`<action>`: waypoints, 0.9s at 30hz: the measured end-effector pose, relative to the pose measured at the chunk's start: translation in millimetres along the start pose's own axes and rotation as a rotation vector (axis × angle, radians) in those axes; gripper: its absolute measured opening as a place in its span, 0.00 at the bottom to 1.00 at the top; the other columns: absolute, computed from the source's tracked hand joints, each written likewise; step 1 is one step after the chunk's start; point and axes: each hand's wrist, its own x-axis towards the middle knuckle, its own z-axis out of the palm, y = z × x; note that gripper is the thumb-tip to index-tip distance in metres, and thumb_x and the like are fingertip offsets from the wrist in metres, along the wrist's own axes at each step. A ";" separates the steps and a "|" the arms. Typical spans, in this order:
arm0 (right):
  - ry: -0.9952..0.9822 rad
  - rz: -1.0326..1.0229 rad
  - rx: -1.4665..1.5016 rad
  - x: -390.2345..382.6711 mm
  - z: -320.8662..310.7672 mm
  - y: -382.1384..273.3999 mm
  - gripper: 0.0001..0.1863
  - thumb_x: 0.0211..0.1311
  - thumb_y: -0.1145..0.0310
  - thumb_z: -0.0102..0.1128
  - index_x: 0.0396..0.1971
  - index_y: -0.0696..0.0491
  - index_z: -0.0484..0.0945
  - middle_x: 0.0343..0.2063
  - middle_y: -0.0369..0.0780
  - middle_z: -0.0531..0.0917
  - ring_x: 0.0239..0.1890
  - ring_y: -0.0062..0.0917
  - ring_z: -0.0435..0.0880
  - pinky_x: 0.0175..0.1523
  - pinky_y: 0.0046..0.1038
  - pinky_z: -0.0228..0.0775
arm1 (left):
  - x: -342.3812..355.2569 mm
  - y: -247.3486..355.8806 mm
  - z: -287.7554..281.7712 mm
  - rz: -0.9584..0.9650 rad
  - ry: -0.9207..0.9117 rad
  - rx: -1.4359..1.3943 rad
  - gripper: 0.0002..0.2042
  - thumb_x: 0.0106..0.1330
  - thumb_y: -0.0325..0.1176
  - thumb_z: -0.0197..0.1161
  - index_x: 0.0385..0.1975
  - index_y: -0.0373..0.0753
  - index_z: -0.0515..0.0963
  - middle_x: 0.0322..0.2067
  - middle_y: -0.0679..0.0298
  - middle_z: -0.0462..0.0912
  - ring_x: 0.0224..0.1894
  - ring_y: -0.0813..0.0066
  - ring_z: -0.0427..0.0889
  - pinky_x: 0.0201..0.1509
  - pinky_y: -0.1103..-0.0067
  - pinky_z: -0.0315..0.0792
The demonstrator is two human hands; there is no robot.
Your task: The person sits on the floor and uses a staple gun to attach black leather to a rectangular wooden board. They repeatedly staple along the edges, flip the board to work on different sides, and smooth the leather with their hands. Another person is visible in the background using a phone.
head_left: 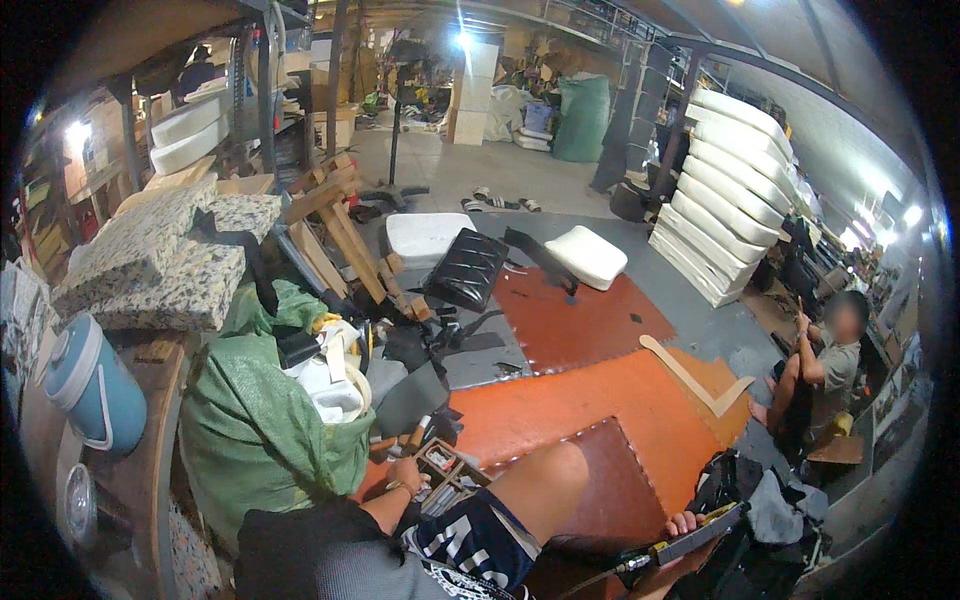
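My left hand [404,473] is at the near left side of a wooden box [462,472] with compartments that hold small parts. Its fingers are too small and partly hidden to make out a grip. A short brown cylindrical handle [418,434] lies just beyond it. At the lower right, my right hand [685,522] has its fingers wrapped round a long, dark staple gun [705,535] with yellow marks, joined to an air hose [600,577]. Black and grey cloth scraps [775,520] lie beside that tool. Orange leather-like sheet [570,400] spreads on the floor in front of my bare knee.
A stuffed green sack [265,430] stands at left beside a bench with a blue jug [95,385]. White cushions [722,190] are stacked at far right, and a seated person [828,355] is below them. A black quilted cushion [468,268] and wooden frame [350,240] lie ahead.
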 end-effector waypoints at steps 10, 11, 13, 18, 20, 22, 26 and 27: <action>0.023 0.069 0.122 4.8 13.1 18.1 0.29 0.72 0.40 0.59 0.48 0.56 0.80 0.32 0.35 0.69 0.36 0.25 0.67 0.45 0.30 0.61 | 33.9 26.8 -55.3 -0.194 -0.127 -0.985 0.22 0.68 0.46 0.71 0.52 0.35 0.81 0.24 0.62 0.82 0.27 0.68 0.85 0.18 0.71 0.74; 0.021 0.057 0.143 7.5 17.3 17.7 0.29 0.71 0.40 0.60 0.46 0.55 0.80 0.31 0.35 0.69 0.35 0.24 0.67 0.45 0.29 0.60 | 42.2 60.5 -74.1 -0.156 -0.100 -1.044 0.24 0.69 0.51 0.71 0.49 0.33 0.79 0.27 0.61 0.83 0.21 0.70 0.80 0.19 0.71 0.73; 0.087 0.006 0.192 3.3 23.9 10.1 0.29 0.69 0.38 0.62 0.41 0.53 0.78 0.30 0.33 0.68 0.33 0.23 0.65 0.41 0.27 0.58 | 9.5 154.7 -140.4 0.107 -0.154 -1.252 0.23 0.68 0.55 0.72 0.42 0.39 0.77 0.23 0.68 0.78 0.18 0.77 0.76 0.19 0.74 0.70; 0.303 -0.050 0.157 16.9 37.5 28.9 0.31 0.64 0.32 0.62 0.35 0.49 0.73 0.25 0.30 0.65 0.29 0.22 0.65 0.35 0.28 0.62 | -113.1 304.9 -283.9 0.716 -0.458 -1.340 0.12 0.78 0.46 0.63 0.37 0.47 0.71 0.19 0.79 0.67 0.17 0.89 0.62 0.19 0.83 0.59; 0.391 -0.058 0.111 23.8 60.0 42.0 0.30 0.61 0.37 0.68 0.38 0.52 0.77 0.27 0.32 0.66 0.30 0.21 0.65 0.38 0.28 0.60 | -150.4 328.4 -268.7 0.736 -0.722 -1.241 0.13 0.80 0.49 0.58 0.41 0.45 0.75 0.18 0.79 0.65 0.17 0.89 0.61 0.21 0.85 0.57; 0.468 -0.058 0.066 28.0 63.0 46.6 0.33 0.62 0.34 0.66 0.41 0.53 0.78 0.28 0.36 0.72 0.31 0.26 0.72 0.37 0.32 0.68 | -196.1 348.4 -241.6 0.835 -0.966 -0.919 0.19 0.81 0.54 0.54 0.46 0.43 0.79 0.17 0.80 0.64 0.17 0.88 0.59 0.23 0.86 0.56; 0.631 -0.101 -0.081 11.8 35.4 34.3 0.36 0.67 0.31 0.59 0.50 0.53 0.80 0.38 0.44 0.84 0.37 0.37 0.86 0.39 0.42 0.83 | -256.6 375.7 -193.6 0.516 -1.363 -0.711 0.30 0.77 0.67 0.49 0.45 0.43 0.82 0.21 0.76 0.71 0.20 0.85 0.64 0.23 0.81 0.56; 0.623 -0.084 -0.084 12.1 47.9 38.1 0.34 0.68 0.32 0.58 0.51 0.51 0.81 0.39 0.40 0.86 0.37 0.32 0.87 0.41 0.39 0.84 | -261.4 375.9 -194.7 0.523 -1.359 -0.746 0.29 0.76 0.68 0.50 0.41 0.45 0.82 0.19 0.78 0.68 0.19 0.86 0.61 0.23 0.81 0.53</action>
